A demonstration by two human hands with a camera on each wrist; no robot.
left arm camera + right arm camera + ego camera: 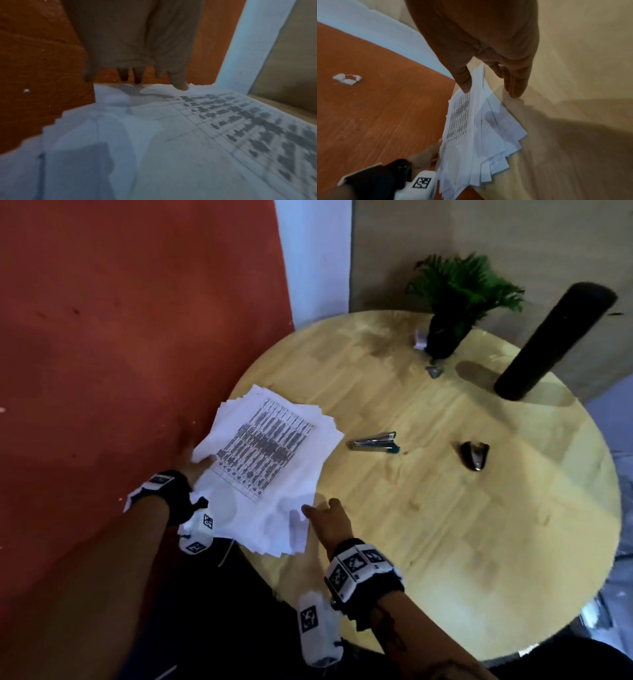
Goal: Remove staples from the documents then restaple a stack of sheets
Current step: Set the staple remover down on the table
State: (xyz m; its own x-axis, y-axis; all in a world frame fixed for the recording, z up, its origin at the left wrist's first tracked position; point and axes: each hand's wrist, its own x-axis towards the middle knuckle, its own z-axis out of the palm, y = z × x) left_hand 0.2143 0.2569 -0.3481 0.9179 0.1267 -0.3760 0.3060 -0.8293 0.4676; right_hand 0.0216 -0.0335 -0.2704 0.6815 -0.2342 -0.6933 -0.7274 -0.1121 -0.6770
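Note:
A fanned stack of white sheets (pixel 270 460), its top page printed with a table, lies at the round table's left edge and overhangs it. My left hand (pixel 190 455) grips the stack's left edge. Its thumb (pixel 180 85) lies on top of the sheets (pixel 188 148) and its fingers go under them. My right hand (pixel 325 517) hovers at the stack's near right corner with straight fingers. Its thumb (pixel 464 83) touches the sheets (pixel 471 128), while its other fingers (pixel 513 88) point at the wood beside them. A silver stapler (pixel 373 442) and a black staple remover (pixel 474 455) lie further right.
The wooden table (pixel 445 525) carries a potted fern (pixel 445 337) at the back, with a crumpled paper scrap (pixel 419 338) and a small metal piece (pixel 434 370) beside it. A black cylinder (pixel 555 340) leans over the far right. A red-brown floor (pixel 102 371) lies left of the table.

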